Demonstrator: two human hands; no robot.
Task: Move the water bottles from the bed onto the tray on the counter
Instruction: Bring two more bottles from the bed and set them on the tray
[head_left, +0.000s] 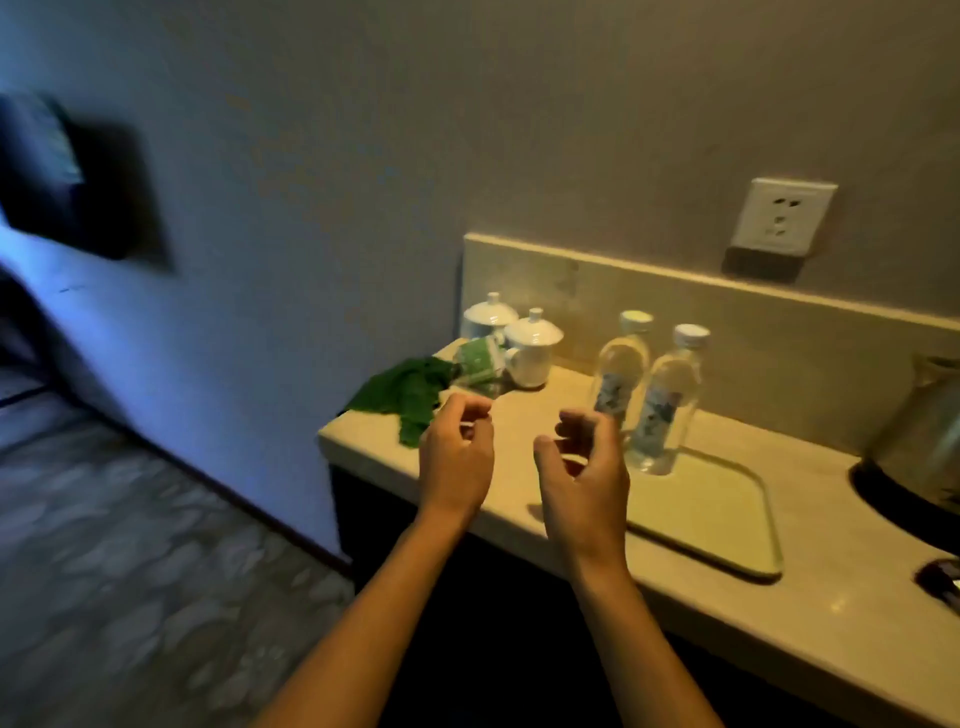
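Standing on tray, 2 bottles beyond empty right grip.

Both bare forearms are reaching forward and up from the bottom edge, side by side. The left hand is curling loosely, fingers bent toward the thumb, gripping nothing. The right hand is cupping, fingers and thumb apart, likewise empty.

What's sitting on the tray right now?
Two upright water bottles at the tray's far left corner. The right hand covers one bottle's base and the near-left tray edge; the rest is bare.
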